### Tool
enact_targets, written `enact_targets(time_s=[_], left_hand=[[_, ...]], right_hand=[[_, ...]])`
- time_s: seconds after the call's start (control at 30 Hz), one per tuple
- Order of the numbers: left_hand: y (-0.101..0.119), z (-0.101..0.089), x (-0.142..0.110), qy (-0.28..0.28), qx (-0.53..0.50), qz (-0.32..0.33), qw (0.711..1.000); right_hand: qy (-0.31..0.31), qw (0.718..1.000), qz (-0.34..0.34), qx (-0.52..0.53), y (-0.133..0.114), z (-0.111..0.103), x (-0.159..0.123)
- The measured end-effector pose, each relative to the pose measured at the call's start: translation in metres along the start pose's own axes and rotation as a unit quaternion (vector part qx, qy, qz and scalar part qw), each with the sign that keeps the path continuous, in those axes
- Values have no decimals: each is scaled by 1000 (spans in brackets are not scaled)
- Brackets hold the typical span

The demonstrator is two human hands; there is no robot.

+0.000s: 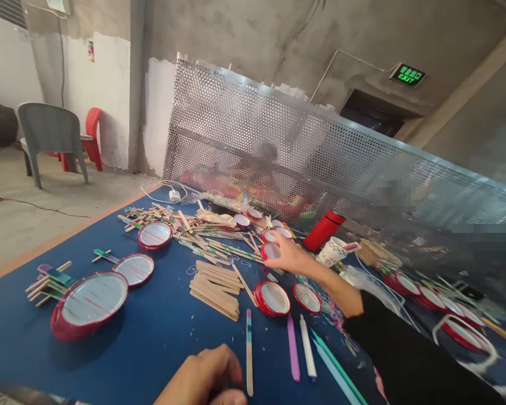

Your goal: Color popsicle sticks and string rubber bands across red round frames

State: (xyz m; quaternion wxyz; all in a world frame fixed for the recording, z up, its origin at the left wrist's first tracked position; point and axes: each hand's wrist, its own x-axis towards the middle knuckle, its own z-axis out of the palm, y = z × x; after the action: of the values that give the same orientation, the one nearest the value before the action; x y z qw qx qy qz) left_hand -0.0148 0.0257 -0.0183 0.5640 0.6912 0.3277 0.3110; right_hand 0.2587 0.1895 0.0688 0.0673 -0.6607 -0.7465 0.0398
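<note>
My right hand (289, 254) reaches out over the blue table (151, 343) on a black-sleeved arm, its fingers pinching a small red-rimmed round lid (270, 251). Two more such lids (278, 232) lie just beyond it. My left hand (200, 376) rests at the near edge with its fingers curled under; whatever is inside them is hidden. A two-coloured craft stick (249, 351) lies right beside that hand. Between my hands sit a stack of plain wooden sticks (215, 289) and two red-rimmed lids (272, 298).
Larger red-rimmed lids (90, 304) and stick crosses (50, 279) lie at the left. Loose sticks are heaped at the back (185, 228). A red flask (323, 230) and a paper cup (332, 252) stand by a perforated metal screen (278, 135). Coloured sticks (307, 349) lie near me.
</note>
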Motion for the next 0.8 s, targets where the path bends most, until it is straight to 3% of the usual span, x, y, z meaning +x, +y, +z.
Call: enact_targets(time_s=[0.13,0.23,0.33,0.43,0.5,0.57,0.67,0.77,0.8], left_hand=[[17,-2,-6,-19,-18,-32,999],[21,-1,-8,-4,-13,-31,999],[18,0,-6,23,-27,-23,999],[14,-1,-2,93,-52,2,994],[12,-4,2,143,-64,19,988],[10,-7,5,158,-52,27,986],[8,-10,9,170,-23,24,985],[10,-9,8,127,-13,-9,992],[11,-8,8,108,-13,-19,994]], right_hand=[[-21,998,-32,41,-10,12,-62],[-11,997,-36,69,-14,12,-79],[39,994,-42,93,-24,4,-86],[96,988,-68,103,-51,3,-105],[103,984,-108,102,-76,12,-125],[107,967,-214,86,-102,25,-145],[121,952,-276,61,-125,35,-165],[60,968,-237,59,-108,19,-159],[35,983,-174,41,-91,9,-150]])
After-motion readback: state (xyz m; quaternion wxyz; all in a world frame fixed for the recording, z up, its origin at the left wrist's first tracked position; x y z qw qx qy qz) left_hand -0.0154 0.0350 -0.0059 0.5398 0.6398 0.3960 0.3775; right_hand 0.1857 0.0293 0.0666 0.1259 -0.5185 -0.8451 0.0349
